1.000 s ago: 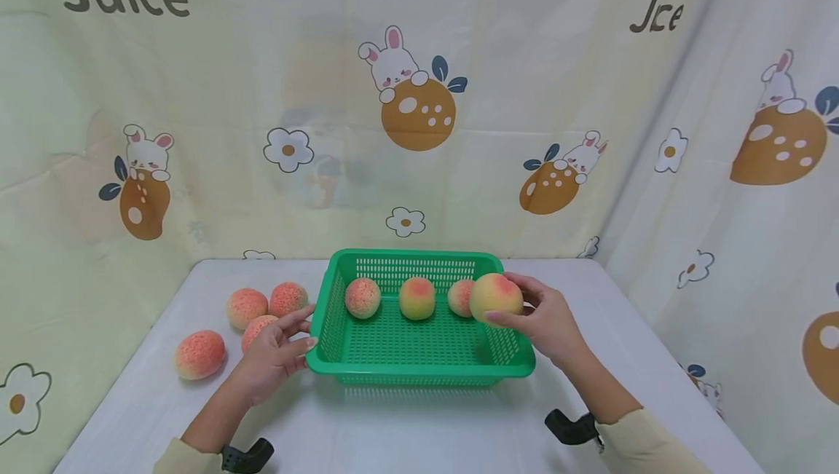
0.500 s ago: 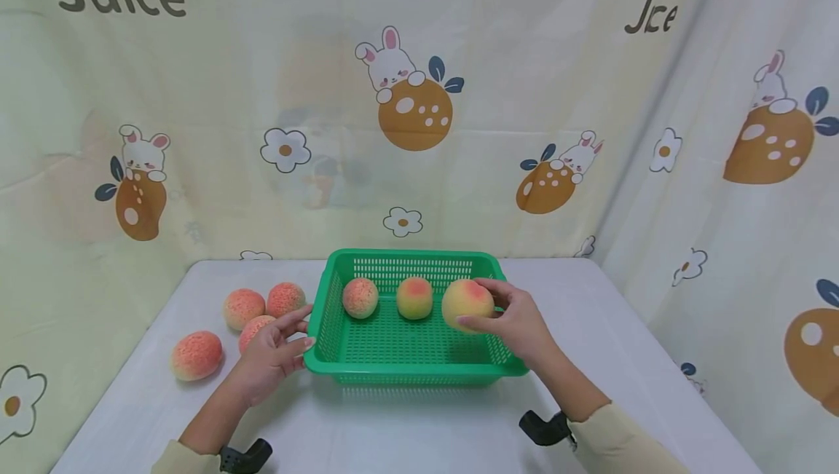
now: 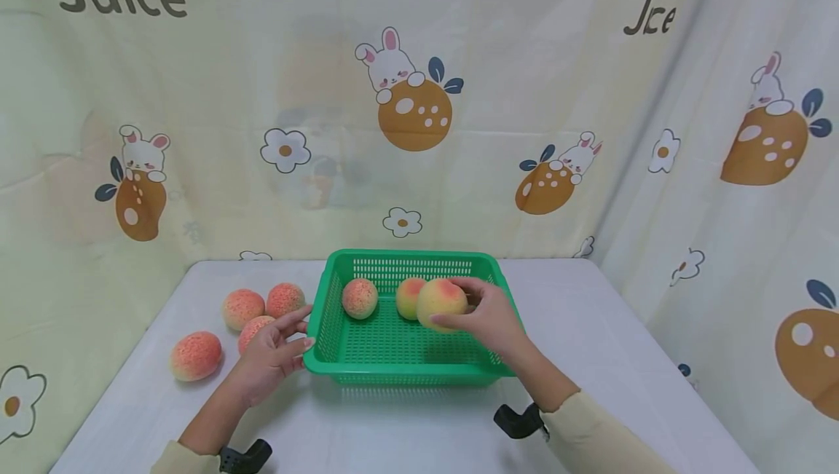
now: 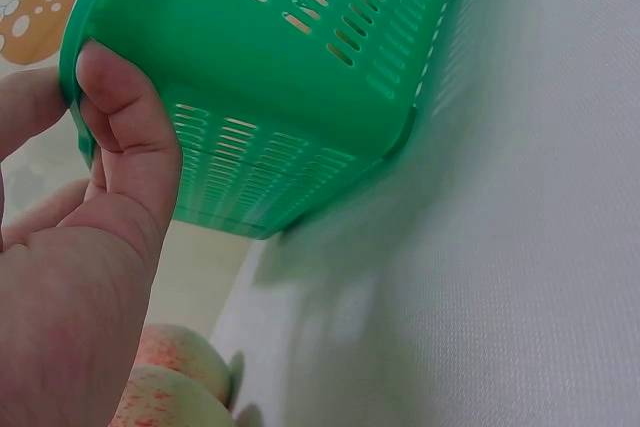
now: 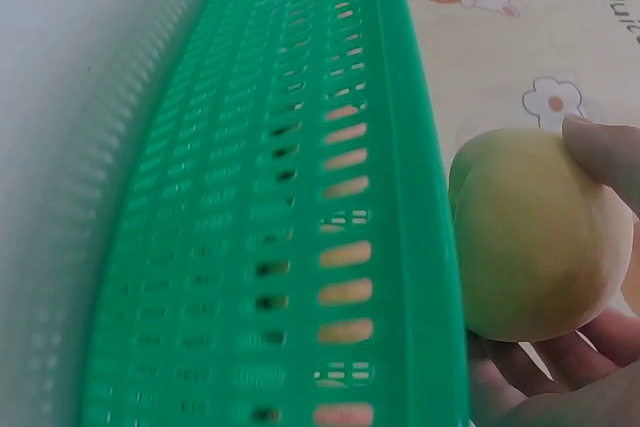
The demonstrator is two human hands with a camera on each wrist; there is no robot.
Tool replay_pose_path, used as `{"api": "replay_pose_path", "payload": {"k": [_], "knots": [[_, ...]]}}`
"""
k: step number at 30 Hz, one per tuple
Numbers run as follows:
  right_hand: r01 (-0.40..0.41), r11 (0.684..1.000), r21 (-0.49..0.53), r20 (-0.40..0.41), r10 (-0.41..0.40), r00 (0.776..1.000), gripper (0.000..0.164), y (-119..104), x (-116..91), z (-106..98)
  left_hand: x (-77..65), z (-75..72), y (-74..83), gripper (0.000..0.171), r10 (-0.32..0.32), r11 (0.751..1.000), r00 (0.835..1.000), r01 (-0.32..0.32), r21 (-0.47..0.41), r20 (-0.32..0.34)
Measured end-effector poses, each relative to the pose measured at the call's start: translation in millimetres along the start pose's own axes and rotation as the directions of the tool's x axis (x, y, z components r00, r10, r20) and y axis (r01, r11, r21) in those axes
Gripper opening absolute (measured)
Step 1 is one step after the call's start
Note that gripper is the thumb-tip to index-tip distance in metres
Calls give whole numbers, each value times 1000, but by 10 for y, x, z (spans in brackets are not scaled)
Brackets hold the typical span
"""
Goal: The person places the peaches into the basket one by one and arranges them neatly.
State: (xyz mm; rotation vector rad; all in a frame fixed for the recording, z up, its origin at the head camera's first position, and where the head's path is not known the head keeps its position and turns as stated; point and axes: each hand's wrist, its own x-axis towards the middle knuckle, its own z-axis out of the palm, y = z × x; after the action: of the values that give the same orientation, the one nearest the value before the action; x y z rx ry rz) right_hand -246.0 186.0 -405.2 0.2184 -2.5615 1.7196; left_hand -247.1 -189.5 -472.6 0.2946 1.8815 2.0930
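Observation:
A green plastic basket (image 3: pixel 419 374) stands on the white table, its slotted side filling much of both wrist views. My left hand (image 3: pixel 272 357) pinches its left rim between thumb and fingers, which shows closely in the left wrist view (image 4: pixel 90 187). Over the inside of the basket, my right hand (image 3: pixel 488 314) holds a yellow peach (image 3: pixel 441 305) with a red blush, thumb on the near side and fingers behind. In the basket lie a speckled pink peach (image 3: pixel 360 298) at the left and a yellow-red peach (image 3: pixel 409 299), partly covered by the held one.
Left of the basket, several pink peaches (image 3: pixel 197 356) lie on the table (image 3: pixel 406 430), one partly behind my left hand. A curtain (image 3: pixel 328 81) printed with rabbits and fruit hangs behind the table and along its right side.
My right hand has carried the held peach leftward, from the basket's right side to beside the middle peach. A peach at the right in the basket is now hidden. My left hand stays at the rim.

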Motion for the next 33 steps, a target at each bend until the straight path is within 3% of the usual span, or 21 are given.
{"api": "replay_pose_path", "payload": {"k": [9, 17, 23, 33], "knots": [[-7, 1000, -9, -5, 7, 1000, 65, -86, 52, 173, -2, 11, -5, 74, 7, 1000, 1000, -7, 3, 10], [-8, 999, -42, -15, 7, 1000, 67, -150, 95, 355, -12, 14, 2, 73, -25, 999, 999, 26, 20, -33], [-44, 999, -21, 19, 44, 999, 71, -153, 128, 503, -19, 16, 14, 73, -18, 1000, 999, 19, 17, -29], [-23, 999, -38, 68, 26, 997, 66, -178, 220, 703, -3, 8, 6, 73, -11, 1000, 1000, 11, 7, -14]]}}
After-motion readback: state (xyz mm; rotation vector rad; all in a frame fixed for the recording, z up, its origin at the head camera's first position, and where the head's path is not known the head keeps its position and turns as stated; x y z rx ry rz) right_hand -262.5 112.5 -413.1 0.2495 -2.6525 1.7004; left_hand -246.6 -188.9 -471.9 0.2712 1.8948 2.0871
